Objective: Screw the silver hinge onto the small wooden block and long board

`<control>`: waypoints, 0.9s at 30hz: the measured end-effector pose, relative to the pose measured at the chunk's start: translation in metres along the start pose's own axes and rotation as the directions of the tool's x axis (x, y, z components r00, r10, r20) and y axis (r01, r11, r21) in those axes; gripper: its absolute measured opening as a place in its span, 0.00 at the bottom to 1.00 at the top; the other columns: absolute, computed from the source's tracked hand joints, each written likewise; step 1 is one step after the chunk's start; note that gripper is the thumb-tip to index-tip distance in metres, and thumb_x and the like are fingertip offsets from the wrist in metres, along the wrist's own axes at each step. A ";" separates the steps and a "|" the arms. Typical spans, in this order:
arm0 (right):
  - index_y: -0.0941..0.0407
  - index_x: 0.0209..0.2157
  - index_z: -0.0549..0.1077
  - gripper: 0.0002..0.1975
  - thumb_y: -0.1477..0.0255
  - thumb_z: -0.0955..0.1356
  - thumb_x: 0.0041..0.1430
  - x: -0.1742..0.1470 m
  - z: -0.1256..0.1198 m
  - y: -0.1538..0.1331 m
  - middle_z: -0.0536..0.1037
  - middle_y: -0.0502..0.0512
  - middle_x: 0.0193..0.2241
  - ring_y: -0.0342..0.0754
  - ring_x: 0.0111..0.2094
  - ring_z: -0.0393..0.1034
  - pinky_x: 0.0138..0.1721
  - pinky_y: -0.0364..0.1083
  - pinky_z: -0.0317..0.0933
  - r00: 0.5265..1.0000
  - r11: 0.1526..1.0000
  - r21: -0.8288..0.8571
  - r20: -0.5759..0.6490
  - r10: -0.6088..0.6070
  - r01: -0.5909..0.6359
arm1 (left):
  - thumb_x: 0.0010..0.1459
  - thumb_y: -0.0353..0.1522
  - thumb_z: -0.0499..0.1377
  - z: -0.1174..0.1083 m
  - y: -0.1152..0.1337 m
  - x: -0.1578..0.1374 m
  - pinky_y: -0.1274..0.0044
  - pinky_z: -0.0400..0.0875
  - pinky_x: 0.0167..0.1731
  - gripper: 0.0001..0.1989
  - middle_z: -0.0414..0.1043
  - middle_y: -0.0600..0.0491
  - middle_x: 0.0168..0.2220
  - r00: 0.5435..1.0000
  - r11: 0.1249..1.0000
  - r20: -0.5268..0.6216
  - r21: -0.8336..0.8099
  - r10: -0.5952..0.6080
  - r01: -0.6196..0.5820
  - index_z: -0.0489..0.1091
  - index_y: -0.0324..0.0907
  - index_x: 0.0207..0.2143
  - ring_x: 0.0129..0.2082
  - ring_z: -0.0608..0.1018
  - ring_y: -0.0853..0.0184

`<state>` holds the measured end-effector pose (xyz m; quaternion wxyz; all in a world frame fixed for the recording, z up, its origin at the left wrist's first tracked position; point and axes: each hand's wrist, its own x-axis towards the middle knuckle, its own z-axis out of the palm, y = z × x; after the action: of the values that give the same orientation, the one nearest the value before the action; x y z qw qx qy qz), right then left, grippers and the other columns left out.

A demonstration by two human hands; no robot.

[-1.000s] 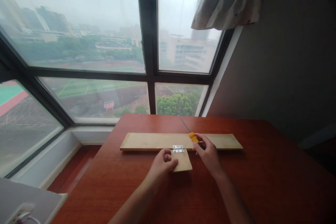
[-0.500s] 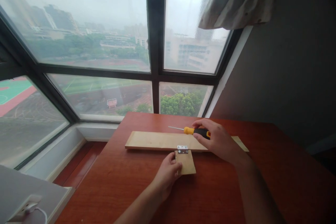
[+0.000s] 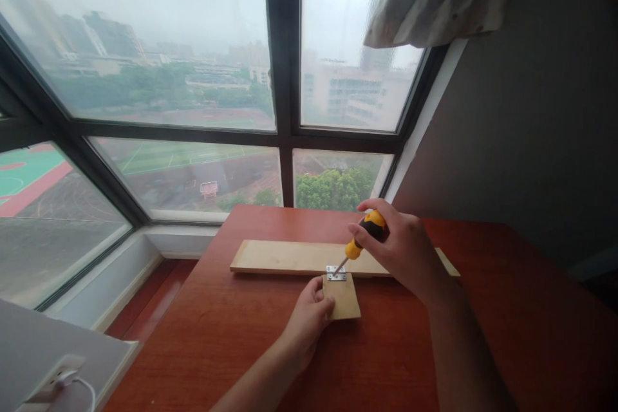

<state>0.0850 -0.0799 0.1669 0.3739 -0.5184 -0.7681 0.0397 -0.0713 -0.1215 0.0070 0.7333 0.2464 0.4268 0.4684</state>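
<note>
My right hand (image 3: 393, 241) is closed around the handle of a yellow and black screwdriver (image 3: 371, 226). The shaft slants down to the left, and its tip is at a silver metal hinge (image 3: 337, 272). That hinge bridges a long pale wooden board (image 3: 284, 256) and a small wooden piece (image 3: 345, 301) in front of it. With thumb and fingers, my left hand (image 3: 313, 309) grips the small piece by its left edge. Part of the long board is hidden behind my right hand.
Everything lies on a reddish-brown wooden table (image 3: 203, 347). Large windows with a dark frame (image 3: 284, 141) stand behind it. A curtain (image 3: 439, 3) hangs at the upper right. At the lower left, a white plug (image 3: 67, 376) sits in a wall socket.
The screwdriver has swung from nearly level above the board to a steep slant, its tip now down at the hinge. My left hand has stayed on the small wooden piece.
</note>
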 end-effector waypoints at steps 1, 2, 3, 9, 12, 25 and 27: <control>0.53 0.43 0.72 0.15 0.58 0.67 0.59 0.001 0.002 0.000 0.75 0.48 0.25 0.45 0.26 0.70 0.30 0.43 0.60 1.000 1.000 0.000 0.005 -0.006 0.006 | 0.44 0.27 0.63 0.001 0.001 -0.001 0.77 0.70 0.35 0.25 0.76 0.49 0.35 1.000 1.000 0.002 0.007 0.000 0.000 0.65 0.39 0.47 0.33 0.78 0.66; 0.53 0.42 0.72 0.15 0.58 0.67 0.59 0.001 0.005 -0.001 0.75 0.48 0.25 0.46 0.26 0.71 0.30 0.43 0.60 1.000 1.000 -0.002 0.009 -0.012 0.012 | 0.44 0.27 0.63 0.001 0.002 -0.001 0.77 0.70 0.35 0.24 0.76 0.49 0.35 1.000 1.000 0.003 0.011 0.000 0.000 0.66 0.39 0.47 0.34 0.78 0.66; 0.53 0.42 0.72 0.15 0.58 0.66 0.59 0.001 0.007 -0.001 0.75 0.49 0.25 0.46 0.27 0.71 0.30 0.43 0.60 1.000 1.000 -0.005 0.014 -0.017 0.017 | 0.44 0.27 0.63 0.002 0.003 -0.002 0.77 0.70 0.36 0.24 0.76 0.49 0.35 1.000 1.000 0.003 0.014 -0.002 0.002 0.66 0.39 0.46 0.34 0.78 0.65; 0.53 0.42 0.72 0.15 0.59 0.67 0.59 0.004 0.018 0.001 0.76 0.49 0.26 0.47 0.28 0.72 0.31 0.44 0.60 0.999 0.999 -0.011 0.033 -0.032 0.032 | 0.43 0.27 0.63 0.003 0.004 -0.003 0.76 0.70 0.37 0.24 0.76 0.49 0.36 1.000 1.000 -0.010 0.014 -0.004 0.004 0.66 0.40 0.46 0.35 0.78 0.64; 0.53 0.42 0.72 0.14 0.59 0.67 0.59 0.004 0.019 0.003 0.76 0.49 0.26 0.48 0.28 0.72 0.30 0.44 0.60 0.999 1.000 -0.008 0.046 -0.027 0.027 | 0.44 0.28 0.62 0.001 0.003 -0.002 0.76 0.70 0.36 0.23 0.75 0.51 0.34 1.000 1.000 -0.016 0.026 0.005 -0.004 0.66 0.40 0.46 0.34 0.77 0.65; 0.52 0.38 0.71 0.12 0.59 0.68 0.58 0.003 0.017 -0.004 0.74 0.48 0.24 0.47 0.27 0.70 0.30 0.43 0.59 0.997 0.999 0.011 0.067 -0.050 0.049 | 0.43 0.27 0.62 0.004 0.006 -0.005 0.76 0.70 0.37 0.23 0.76 0.48 0.38 1.000 1.000 0.012 0.018 0.025 -0.025 0.66 0.40 0.45 0.38 0.78 0.63; 0.52 0.38 0.71 0.12 0.60 0.68 0.58 0.003 0.017 -0.005 0.74 0.48 0.24 0.46 0.27 0.70 0.29 0.43 0.58 0.997 0.999 0.012 0.067 -0.049 0.048 | 0.44 0.27 0.62 0.004 0.005 -0.004 0.76 0.70 0.35 0.23 0.76 0.48 0.38 1.000 0.999 0.014 0.025 0.024 -0.024 0.65 0.40 0.46 0.37 0.78 0.62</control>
<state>0.0706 -0.0739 0.1588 0.3512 -0.4960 -0.7924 0.0519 -0.0714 -0.1224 0.0143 0.7272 0.2640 0.4248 0.4701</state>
